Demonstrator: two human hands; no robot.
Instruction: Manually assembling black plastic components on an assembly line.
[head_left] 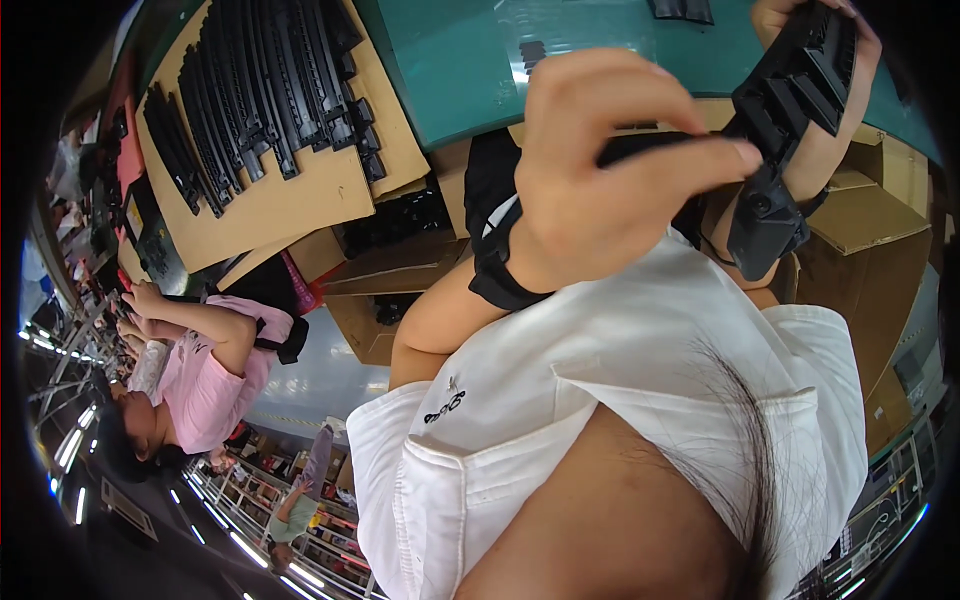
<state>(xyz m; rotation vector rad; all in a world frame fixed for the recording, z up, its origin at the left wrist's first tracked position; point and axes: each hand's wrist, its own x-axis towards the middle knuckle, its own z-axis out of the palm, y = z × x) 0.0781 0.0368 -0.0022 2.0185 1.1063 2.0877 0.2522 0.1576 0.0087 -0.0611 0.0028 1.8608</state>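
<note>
My right hand (835, 140) is wrapped round a long black plastic part (790, 110) with raised ribs and a rounded lower end, held up at the upper right. Slightly blurred, my left hand (590, 170) is curled just left of it, with a black band on its wrist. Its thumb tip overlaps the edge of the part in this view; whether they touch I cannot tell. Thumb and forefinger are bent toward each other in a pinch. Something dark shows between them, but what they hold, if anything, is hidden.
Rows of slim black plastic strips (260, 90) lie on a cardboard sheet (300, 200) at the left. A green tabletop (450, 70) spans the far side. Open cardboard boxes (850, 270) stand at the right and below the table. A person in pink (215, 370) works at the left.
</note>
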